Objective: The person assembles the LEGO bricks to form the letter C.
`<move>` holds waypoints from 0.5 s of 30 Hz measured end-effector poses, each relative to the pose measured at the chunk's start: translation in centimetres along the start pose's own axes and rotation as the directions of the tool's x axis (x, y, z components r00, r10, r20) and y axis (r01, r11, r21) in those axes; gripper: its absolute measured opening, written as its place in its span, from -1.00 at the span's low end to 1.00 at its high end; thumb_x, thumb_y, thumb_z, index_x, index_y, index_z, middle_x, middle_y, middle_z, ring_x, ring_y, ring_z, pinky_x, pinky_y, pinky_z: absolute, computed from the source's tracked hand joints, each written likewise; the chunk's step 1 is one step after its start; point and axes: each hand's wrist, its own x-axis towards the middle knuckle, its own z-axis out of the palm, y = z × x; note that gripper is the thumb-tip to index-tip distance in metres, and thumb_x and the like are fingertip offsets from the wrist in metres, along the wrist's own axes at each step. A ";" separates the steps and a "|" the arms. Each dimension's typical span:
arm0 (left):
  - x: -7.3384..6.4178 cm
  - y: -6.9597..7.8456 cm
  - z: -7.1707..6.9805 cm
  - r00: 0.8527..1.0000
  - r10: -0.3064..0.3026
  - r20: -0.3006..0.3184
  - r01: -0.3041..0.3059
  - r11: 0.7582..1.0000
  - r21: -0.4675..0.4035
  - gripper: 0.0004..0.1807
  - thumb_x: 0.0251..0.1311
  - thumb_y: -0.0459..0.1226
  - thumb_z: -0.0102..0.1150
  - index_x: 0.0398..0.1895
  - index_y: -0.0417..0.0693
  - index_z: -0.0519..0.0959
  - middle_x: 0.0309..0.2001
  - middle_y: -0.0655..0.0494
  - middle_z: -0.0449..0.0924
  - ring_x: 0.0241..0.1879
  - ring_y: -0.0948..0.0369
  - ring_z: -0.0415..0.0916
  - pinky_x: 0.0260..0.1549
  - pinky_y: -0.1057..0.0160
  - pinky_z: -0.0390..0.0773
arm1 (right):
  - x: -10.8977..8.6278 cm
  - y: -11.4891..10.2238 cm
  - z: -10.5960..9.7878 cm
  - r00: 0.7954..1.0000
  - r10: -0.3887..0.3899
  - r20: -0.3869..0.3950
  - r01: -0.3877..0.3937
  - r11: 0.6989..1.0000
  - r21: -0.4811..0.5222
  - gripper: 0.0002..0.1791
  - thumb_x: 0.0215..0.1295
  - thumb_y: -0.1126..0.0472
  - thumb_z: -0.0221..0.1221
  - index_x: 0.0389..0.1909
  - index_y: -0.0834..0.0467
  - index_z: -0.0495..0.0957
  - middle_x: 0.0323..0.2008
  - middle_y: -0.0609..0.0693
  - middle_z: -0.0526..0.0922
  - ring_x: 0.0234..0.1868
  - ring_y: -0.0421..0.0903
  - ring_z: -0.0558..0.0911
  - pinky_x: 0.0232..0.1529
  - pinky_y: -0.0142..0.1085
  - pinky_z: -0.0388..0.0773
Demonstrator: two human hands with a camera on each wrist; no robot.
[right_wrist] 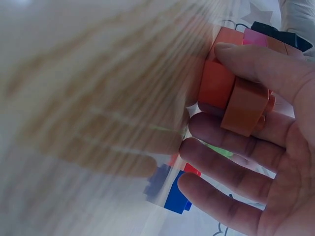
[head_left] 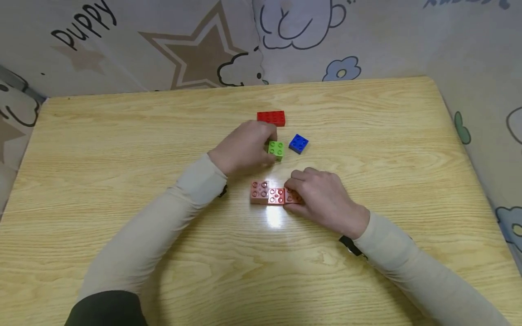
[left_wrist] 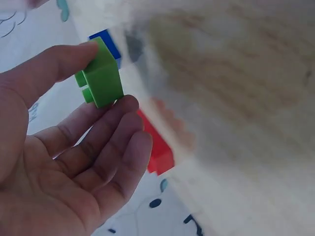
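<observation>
My left hand (head_left: 248, 146) pinches a light green building brick (head_left: 276, 150) between thumb and fingers; its studs face up in the head view. In the left wrist view the green brick (left_wrist: 104, 76) sits between the thumb tip and fingertips. My right hand (head_left: 326, 197) grips the right end of a row of reddish bricks (head_left: 276, 196) on the table. In the right wrist view, the thumb and forefinger hold an orange-red brick (right_wrist: 216, 84) with a brown brick (right_wrist: 245, 105) against its studded side. At the row's left end, a pinkish-brown brick (head_left: 259, 192) stands taller.
Just right of the green brick lies a small blue brick (head_left: 298, 144). A longer red brick (head_left: 271, 118) is behind the left hand. The wooden table (head_left: 122, 127) meets a patterned wall (head_left: 293, 54) at the back and another at the right.
</observation>
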 end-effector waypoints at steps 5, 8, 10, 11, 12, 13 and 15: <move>-1.0 0.3 -1.2 1.000 -0.009 -0.009 0.008 0.999 -0.045 -0.66 0.27 -0.26 0.59 -0.04 -0.24 0.66 -0.18 -0.01 0.64 -0.17 0.08 0.49 -0.11 0.16 0.54 | 0.0 -0.1 0.0 1.000 0.007 0.008 -0.007 1.000 0.003 -0.66 0.21 0.06 0.63 -0.19 0.18 0.76 -0.36 -0.10 0.63 -0.37 -0.13 0.52 -0.49 -0.25 0.47; -1.9 0.6 -2.0 1.000 -0.010 -0.010 0.009 0.999 -0.042 -0.65 0.24 -0.26 0.58 -0.06 -0.25 0.65 -0.18 -0.05 0.63 -0.18 0.07 0.47 -0.13 0.14 0.53 | 0.0 -0.1 0.0 1.000 0.010 0.009 -0.010 1.000 0.007 -0.67 0.22 0.06 0.63 -0.19 0.17 0.76 -0.37 -0.11 0.62 -0.38 -0.13 0.51 -0.50 -0.25 0.45; -2.6 0.8 -2.5 1.000 -0.010 -0.013 0.009 0.999 -0.043 -0.66 0.24 -0.27 0.57 -0.05 -0.25 0.65 -0.18 -0.07 0.64 -0.19 0.06 0.47 -0.14 0.13 0.52 | 0.0 -0.1 0.0 1.000 0.009 0.010 -0.009 1.000 0.010 -0.67 0.22 0.06 0.62 -0.19 0.17 0.76 -0.37 -0.12 0.61 -0.38 -0.14 0.50 -0.50 -0.25 0.44; -3.0 0.9 -2.7 1.000 -0.010 -0.016 0.009 0.999 -0.044 -0.66 0.24 -0.28 0.56 -0.04 -0.25 0.65 -0.17 -0.09 0.65 -0.19 0.05 0.48 -0.15 0.12 0.52 | 0.0 -0.1 0.0 1.000 0.010 0.012 -0.011 1.000 0.013 -0.67 0.22 0.06 0.62 -0.19 0.17 0.75 -0.38 -0.12 0.60 -0.38 -0.13 0.50 -0.51 -0.25 0.44; -3.4 1.0 -2.9 1.000 -0.008 -0.021 0.007 0.999 -0.042 -0.66 0.25 -0.27 0.56 -0.03 -0.25 0.65 -0.16 -0.10 0.66 -0.18 0.05 0.49 -0.14 0.11 0.53 | 0.0 -0.1 0.0 1.000 0.012 0.012 -0.012 1.000 0.013 -0.67 0.22 0.06 0.62 -0.19 0.17 0.76 -0.38 -0.12 0.60 -0.38 -0.13 0.50 -0.50 -0.25 0.44; -3.7 1.1 -3.0 1.000 -0.003 -0.027 0.002 0.999 -0.045 -0.65 0.25 -0.27 0.56 -0.03 -0.25 0.66 -0.14 -0.11 0.67 -0.17 0.04 0.50 -0.11 0.10 0.54 | 0.0 -0.1 0.0 1.000 0.013 0.013 -0.013 1.000 0.014 -0.67 0.22 0.07 0.62 -0.19 0.18 0.75 -0.38 -0.12 0.60 -0.38 -0.13 0.50 -0.50 -0.25 0.44; -4.5 1.2 -3.2 0.999 0.006 -0.039 -0.009 0.998 -0.058 -0.66 0.26 -0.26 0.56 -0.02 -0.25 0.67 -0.12 -0.11 0.70 -0.14 0.02 0.54 -0.07 0.07 0.57 | 0.0 -0.1 0.0 1.000 0.016 0.013 -0.016 1.000 0.016 -0.67 0.22 0.07 0.62 -0.19 0.18 0.76 -0.37 -0.11 0.61 -0.37 -0.13 0.51 -0.50 -0.24 0.45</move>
